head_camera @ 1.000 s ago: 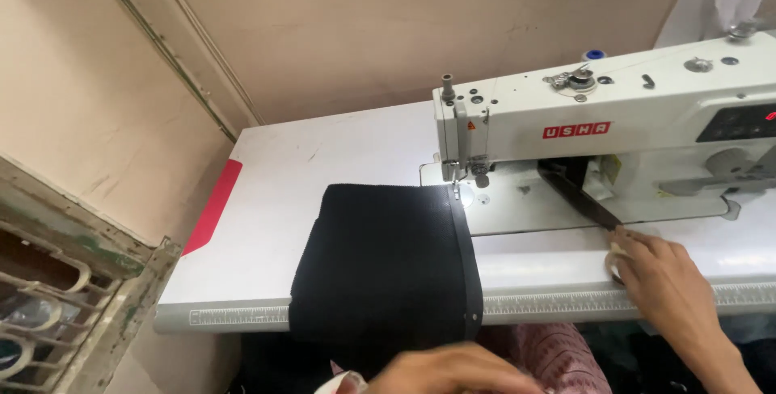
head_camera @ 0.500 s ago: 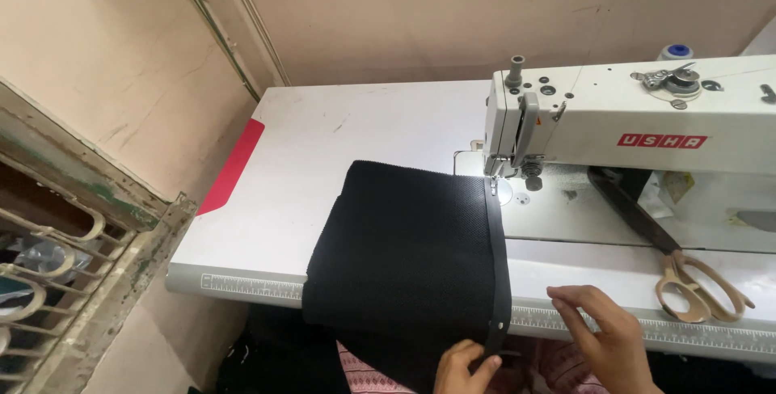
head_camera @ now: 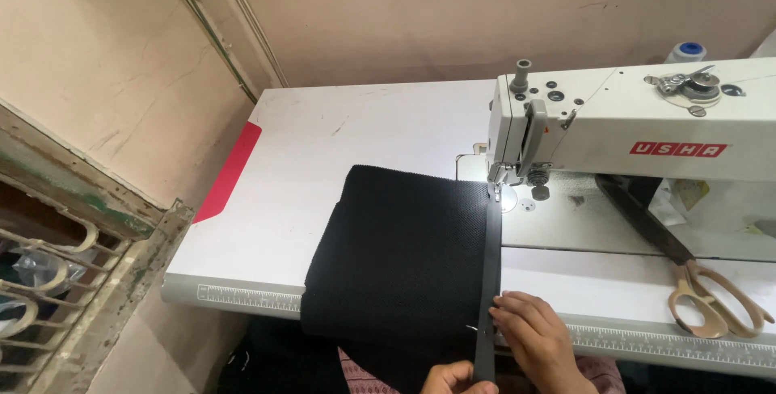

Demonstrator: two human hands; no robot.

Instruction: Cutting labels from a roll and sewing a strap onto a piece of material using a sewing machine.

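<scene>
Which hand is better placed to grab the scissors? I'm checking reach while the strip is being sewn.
Probably the right hand: it rests on the table edge beside the strip, nearer the scissors. The left hand is low, pinching the strip's end.

A white sewing machine (head_camera: 638,131) stands on the white desk (head_camera: 364,131) at 2 o'clock. Scissors (head_camera: 711,301) with beige handles lie on the desk at 4 o'clock, their blades pointing up-left under the machine's arm. A blue-topped thread spool (head_camera: 689,50) shows behind the machine at 1 o'clock. A red patch (head_camera: 230,172) marks the desk's left edge at 9 o'clock. A worn window grille (head_camera: 56,281) sits at 8 o'clock below the beige wall (head_camera: 404,14).
</scene>
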